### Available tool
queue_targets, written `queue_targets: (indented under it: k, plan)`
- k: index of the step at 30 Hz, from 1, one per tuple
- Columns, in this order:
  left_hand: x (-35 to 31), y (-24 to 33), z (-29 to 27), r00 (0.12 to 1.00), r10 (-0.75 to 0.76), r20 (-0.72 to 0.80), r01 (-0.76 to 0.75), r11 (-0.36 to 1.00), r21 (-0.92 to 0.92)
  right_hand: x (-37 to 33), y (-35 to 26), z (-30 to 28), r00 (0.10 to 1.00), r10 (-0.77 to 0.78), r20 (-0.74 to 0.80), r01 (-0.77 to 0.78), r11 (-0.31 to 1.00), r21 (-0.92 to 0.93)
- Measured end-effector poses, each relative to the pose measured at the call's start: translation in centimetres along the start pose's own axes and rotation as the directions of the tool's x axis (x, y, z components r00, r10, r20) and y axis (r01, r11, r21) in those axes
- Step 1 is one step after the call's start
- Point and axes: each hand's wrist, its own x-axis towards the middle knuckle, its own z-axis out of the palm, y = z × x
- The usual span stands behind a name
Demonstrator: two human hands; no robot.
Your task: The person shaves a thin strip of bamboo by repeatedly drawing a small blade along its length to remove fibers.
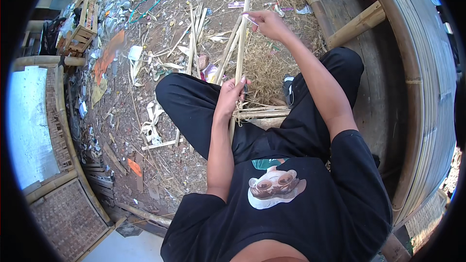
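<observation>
A long pale bamboo strip [241, 51] stands out in front of me, its far end pointing away over the ground. My left hand [231, 98] is closed round its near part, by my lap. Something small and dark shows beside the left fingers, too hidden to name. Farther along, my right hand [272, 25] pinches a thin white strip [252, 21] against the bamboo, index finger stretched along it. Just past my left hand, a bundle of split bamboo [264, 112] tied with cord lies between my legs.
More split bamboo pieces [194, 39] lie on the littered dirt ahead, near a pile of dry shavings [267, 75]. A wooden crate [83, 22] stands far left. Bamboo railing [410, 68] and a plank bench [359, 87] border my right; woven panels [70, 208] border the left.
</observation>
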Motion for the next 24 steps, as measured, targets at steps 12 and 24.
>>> queue_targets:
  k: [12,24]
  plan:
    - [-0.1,0.5,0.7,0.996,-0.048,0.076,0.056,0.992,-0.113,2.1,2.9,2.6,0.963,-0.195,-0.186,0.173,0.977,-0.129]
    - [0.0,0.8,1.2,0.998,-0.032,0.061,0.039,0.991,-0.129,2.0,2.6,2.3,0.914,-0.255,-0.315,0.238,0.967,-0.091]
